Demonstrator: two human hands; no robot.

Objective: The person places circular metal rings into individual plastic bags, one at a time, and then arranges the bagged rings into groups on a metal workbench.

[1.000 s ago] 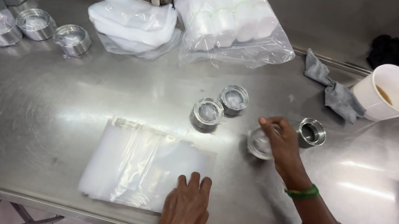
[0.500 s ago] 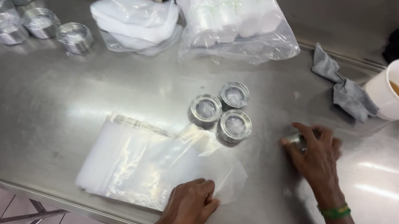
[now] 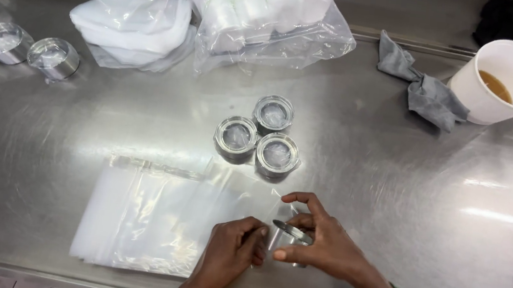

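Note:
My right hand (image 3: 322,243) grips a small round metal tin (image 3: 287,237) with a clear lid, holding it tilted at the right edge of a stack of clear plastic bags (image 3: 152,216). My left hand (image 3: 232,252) pinches the edge of the top bag right beside the tin. Three more small tins (image 3: 258,138) with clear lids stand clustered together on the steel counter (image 3: 392,198) just beyond my hands.
A clear bag of white cups (image 3: 264,16) and folded white plastic (image 3: 132,23) lie at the back. Several tins (image 3: 16,46) stand at far left. A grey cloth (image 3: 423,92) and a white paper cup (image 3: 505,82) holding brown liquid sit at the back right.
My right hand set one tin beside the other two, picked up the last tin on the right and carried it left to the bags. My left hand slid right to the bag's edge.

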